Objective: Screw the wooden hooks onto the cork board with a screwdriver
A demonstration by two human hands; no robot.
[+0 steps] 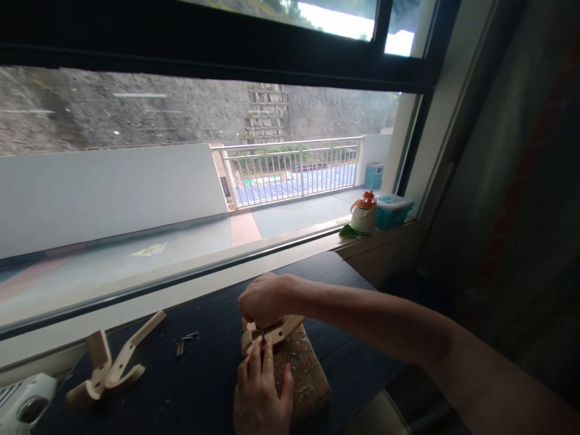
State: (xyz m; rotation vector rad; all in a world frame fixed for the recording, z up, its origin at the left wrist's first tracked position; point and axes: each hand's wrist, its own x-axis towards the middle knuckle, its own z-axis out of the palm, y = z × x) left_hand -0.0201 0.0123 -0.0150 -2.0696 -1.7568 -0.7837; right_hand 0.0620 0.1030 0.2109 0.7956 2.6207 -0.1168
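Note:
My right hand (263,299) is closed in a fist over a pale wooden piece (283,331) that rests on a brown cork block (304,368) on the dark table (203,374). A thin dark tool shaft shows below the fist, at the wood. My left hand (261,396) lies on the near end of the block with its fingers stretched up to the wooden piece, pressing on it. What the right fist grips is mostly hidden.
Another wooden assembly (111,365) lies at the left of the table, with a few small nails (185,343) beside it. A white device (25,402) sits at the far left corner. On the windowsill stand a white and orange pot (364,212) and a teal box (393,210).

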